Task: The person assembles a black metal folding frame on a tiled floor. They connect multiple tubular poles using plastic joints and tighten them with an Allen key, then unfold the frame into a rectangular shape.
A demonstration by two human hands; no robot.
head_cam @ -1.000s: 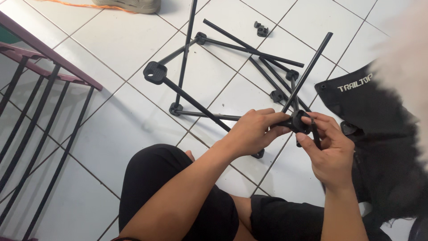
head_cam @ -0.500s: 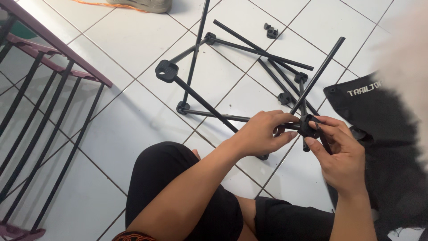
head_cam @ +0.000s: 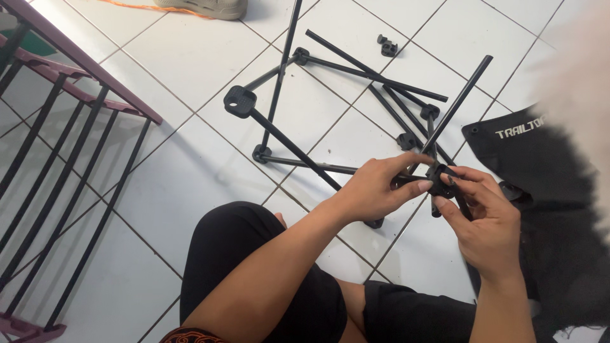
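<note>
View from above onto a white tiled floor (head_cam: 178, 184). A folding frame (head_cam: 298, 143) of black rods lies spread on the tiles, its rods meeting in black joints; one rod ends in a flat foot (head_cam: 239, 101). A small black clip (head_cam: 386, 46) lies apart at the top. A maroon rack (head_cam: 57, 127) with dark bars stands at left, cut off by the edge; a shoe (head_cam: 206, 7) is cropped at the top. A black bag (head_cam: 546, 190) lies at right, partly veiled by a pale blur in the corner. The person's knees in black trousers (head_cam: 254, 267) fill the foreground.

The hub (head_cam: 440, 180), a black joint of the frame, sits between the two hands, raised off the tiles above the frame's right part. A long rod (head_cam: 460, 95) rises from it slantwise to the upper right. Left hand (head_cam: 378, 187): fingers curled, thumb and fingertips pinching a short rod just left of the hub. Right hand (head_cam: 486, 219): half closed, thumb and forefinger gripping the hub from the right

The hub's sockets are hidden by the fingers; how the rods seat in it cannot be made out
</note>
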